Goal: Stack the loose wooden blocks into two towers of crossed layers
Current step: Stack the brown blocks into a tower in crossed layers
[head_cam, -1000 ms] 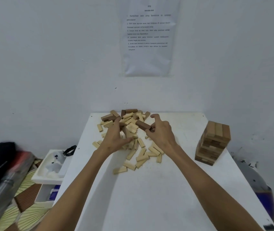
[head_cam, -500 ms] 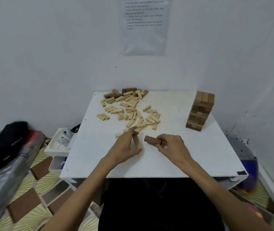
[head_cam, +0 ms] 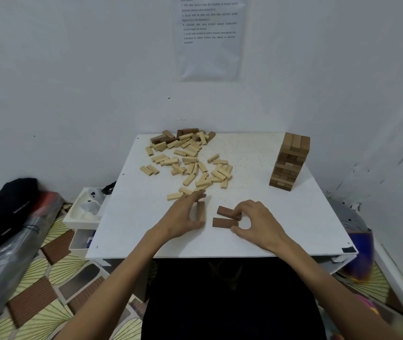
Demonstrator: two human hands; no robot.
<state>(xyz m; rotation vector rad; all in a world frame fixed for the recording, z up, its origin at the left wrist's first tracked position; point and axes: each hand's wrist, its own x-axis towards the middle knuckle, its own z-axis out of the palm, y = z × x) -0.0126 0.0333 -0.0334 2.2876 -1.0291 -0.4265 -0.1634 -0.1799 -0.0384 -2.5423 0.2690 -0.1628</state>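
Wooden blocks in hand: three lie at the near middle of the white table, one by the left hand and two by the right hand.
Tan block: sits in the gap of the left hand, with the thumb at its near end and the fingers arched over its far end.
Left hand hold: a wide C that brackets the tan block end to end.
Tan block axis: runs straight away from the person. I cannot tell whether it stands on end or lies flat.
Upper dark block: its right end is pinched under the curled fingertips of the right hand.
Lower dark block: flat on the table just in front of the upper one, with the right thumb at its right end.
Right hand hold: fingers curled tight, a small ring of space between forefinger and thumb.
Dark blocks axis: both run left to right and are nearly parallel. The upper one is slightly skewed, left end farther away.
Look: the two are reddish brown, the third a duller tan, all short plain bars.
Loose pile: mostly pale blocks scattered at the far left, with a few brown ones at the back edge.
Finished tower: brown crossed layers, upright at the far right, well apart from both hands.
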